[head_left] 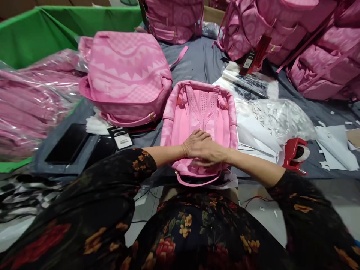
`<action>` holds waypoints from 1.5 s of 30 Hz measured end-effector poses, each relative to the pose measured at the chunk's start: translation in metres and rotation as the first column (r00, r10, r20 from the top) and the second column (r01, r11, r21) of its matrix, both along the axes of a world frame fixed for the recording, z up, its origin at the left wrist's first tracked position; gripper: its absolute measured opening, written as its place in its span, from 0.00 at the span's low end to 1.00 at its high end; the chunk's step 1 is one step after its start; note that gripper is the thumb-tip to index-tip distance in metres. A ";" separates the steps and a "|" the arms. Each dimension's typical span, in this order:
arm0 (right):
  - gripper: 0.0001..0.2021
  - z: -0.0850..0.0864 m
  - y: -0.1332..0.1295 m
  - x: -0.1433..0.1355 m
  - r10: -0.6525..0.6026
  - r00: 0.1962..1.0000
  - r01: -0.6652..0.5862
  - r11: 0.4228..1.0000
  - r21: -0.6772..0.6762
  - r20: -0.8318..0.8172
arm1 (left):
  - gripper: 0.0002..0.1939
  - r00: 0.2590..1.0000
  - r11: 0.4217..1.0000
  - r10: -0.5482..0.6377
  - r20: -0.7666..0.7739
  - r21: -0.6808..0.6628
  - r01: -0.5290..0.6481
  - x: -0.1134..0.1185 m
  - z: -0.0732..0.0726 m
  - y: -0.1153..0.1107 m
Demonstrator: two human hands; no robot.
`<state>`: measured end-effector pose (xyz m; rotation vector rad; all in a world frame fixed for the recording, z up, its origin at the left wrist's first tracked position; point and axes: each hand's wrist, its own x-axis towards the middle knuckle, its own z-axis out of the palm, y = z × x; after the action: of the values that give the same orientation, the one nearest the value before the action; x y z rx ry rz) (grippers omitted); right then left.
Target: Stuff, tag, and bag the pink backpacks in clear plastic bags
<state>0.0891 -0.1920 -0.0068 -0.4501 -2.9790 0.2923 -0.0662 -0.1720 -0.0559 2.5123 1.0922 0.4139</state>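
Observation:
A pink backpack [229,129] lies on its front at the table's near edge, straps and padded back panel facing up, its top handle toward me. My left hand [194,143] rests flat on the back panel with its fingers stretched out. My right hand [212,152] lies across it, fingers extended to the left and partly hidden in shadow. Both hands press on the bag and overlap; neither grips anything. Left of them stands a fuller pink backpack [126,71] with a shark-mouth pattern and a black hang tag [122,138].
Pink bags in clear plastic [33,101] lie left beside a green bin [84,24]. More pink backpacks [177,18] stand at the back. On the right are plastic bags [284,116], white papers [258,138] and a red tape dispenser [292,155]. A black phone-like slab [67,142] lies left.

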 end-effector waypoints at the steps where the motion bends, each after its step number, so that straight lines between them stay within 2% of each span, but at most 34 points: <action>1: 0.16 0.001 -0.008 -0.002 0.173 0.983 -0.170 0.984 -0.047 0.064 | 0.20 0.999 0.999 -0.043 -0.033 0.000 0.043 -0.003 0.003 -0.002; 3: 0.15 -0.005 -0.015 -0.007 0.359 0.925 -0.347 0.932 -0.106 0.127 | 0.25 0.983 0.989 -0.148 -0.112 -0.021 0.147 -0.010 0.005 -0.006; 5: 0.13 -0.020 -0.013 -0.010 0.422 0.899 -0.411 0.906 -0.105 0.121 | 0.30 0.969 0.981 -0.192 -0.157 -0.045 0.187 -0.017 0.002 -0.009; 10: 0.07 -0.058 0.000 -0.012 0.428 0.903 -0.427 0.903 -0.043 0.041 | 0.28 0.992 0.998 -0.064 -0.108 0.011 0.066 -0.023 -0.017 -0.012; 13: 0.08 -0.061 -0.010 -0.012 0.364 0.931 -0.365 0.930 0.033 0.026 | 0.27 0.993 0.998 0.007 -0.116 0.061 0.000 -0.022 -0.022 -0.013; 15: 0.10 -0.054 -0.020 -0.010 0.270 0.963 -0.264 0.954 0.144 -0.023 | 0.29 0.988 0.997 0.041 -0.146 0.076 -0.030 -0.022 -0.023 -0.020; 17: 0.11 -0.042 -0.023 -0.007 0.176 0.978 -0.144 0.957 0.253 -0.111 | 0.33 0.987 0.997 0.014 -0.161 0.077 -0.001 -0.021 -0.025 -0.034; 19: 0.13 -0.026 -0.010 0.000 0.034 0.981 0.027 0.952 0.305 -0.193 | 0.39 0.986 0.996 -0.036 -0.162 0.080 0.050 -0.021 -0.026 -0.054; 20: 0.15 -0.019 0.002 0.004 -0.097 0.969 0.165 0.939 0.301 -0.227 | 0.43 0.985 0.994 -0.050 -0.166 0.083 0.065 -0.021 -0.026 -0.065; 21: 0.17 -0.012 0.017 0.008 -0.265 0.930 0.332 0.902 0.275 -0.255 | 0.47 0.983 0.994 -0.057 -0.175 0.084 0.073 -0.022 -0.025 -0.074; 22: 0.18 -0.008 0.034 0.013 -0.442 0.857 0.502 0.833 0.233 -0.266 | 0.52 0.980 0.993 -0.064 -0.189 0.081 0.080 -0.023 -0.023 -0.082; 24: 0.22 -0.006 0.065 0.021 -0.710 0.671 0.740 0.657 0.143 -0.214 | 0.59 0.969 0.991 -0.103 -0.223 0.065 0.120 -0.025 -0.013 -0.084; 25: 0.24 -0.009 0.076 0.024 -0.781 0.605 0.796 0.594 0.115 -0.157 | 0.59 0.962 0.987 -0.136 -0.235 0.052 0.152 -0.025 -0.005 -0.078; 27: 0.26 -0.018 0.090 0.027 -0.831 0.555 0.829 0.549 0.103 -0.041 | 0.49 0.962 0.985 -0.148 -0.228 0.056 0.165 -0.022 0.012 -0.050; 30: 0.25 -0.025 0.099 0.029 -0.804 0.593 0.798 0.593 0.106 0.033 | 0.36 0.984 0.980 0.028 -0.178 0.199 0.008 -0.008 0.031 0.014; 31: 0.24 -0.023 0.103 0.032 -0.789 0.613 0.784 0.613 0.093 0.039 | 0.36 0.980 0.966 0.104 -0.167 0.252 -0.060 -0.003 0.031 0.034; 33: 0.20 -0.012 0.118 0.043 -0.773 0.633 0.771 0.634 0.059 0.047 | 0.37 0.963 0.942 0.209 -0.169 0.299 -0.152 0.006 0.023 0.063; 34: 0.19 -0.004 0.130 0.052 -0.802 0.597 0.801 0.598 0.038 0.036 | 0.37 0.957 0.940 0.231 -0.175 0.294 -0.173 0.009 0.015 0.072; 35: 0.18 0.004 0.143 0.063 -0.852 0.523 0.852 0.524 0.016 0.019 | 0.37 0.955 0.941 0.239 -0.176 0.284 -0.183 0.011 0.006 0.077; 37: 0.18 0.018 0.176 0.090 -0.950 0.312 0.950 0.312 -0.021 -0.016 | 0.36 0.959 0.942 0.233 -0.161 0.281 -0.182 0.011 -0.012 0.079; 39: 0.18 0.023 0.208 0.119 -0.993 0.117 0.992 0.117 -0.052 -0.010 | 0.36 0.965 0.933 0.231 -0.127 0.309 -0.183 0.008 -0.024 0.077; 41: 0.18 0.018 0.237 0.143 -1.000 0.016 0.999 0.014 -0.046 0.026 | 0.37 0.968 0.922 0.233 -0.096 0.339 -0.188 0.006 -0.029 0.075; 43: 0.21 0.006 0.261 0.158 -0.995 -0.077 0.996 -0.080 -0.050 0.061 | 0.37 0.970 0.915 0.232 -0.077 0.355 -0.191 0.004 -0.031 0.074; 45: 0.25 -0.008 0.281 0.164 -0.988 -0.130 0.989 -0.135 -0.066 0.082 | 0.38 0.970 0.913 0.233 -0.068 0.359 -0.194 0.003 -0.031 0.075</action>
<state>0.2531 0.0889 -0.0144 -2.4803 -1.5652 0.2119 -0.0628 -0.0969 -0.0870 2.7560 1.4581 0.5828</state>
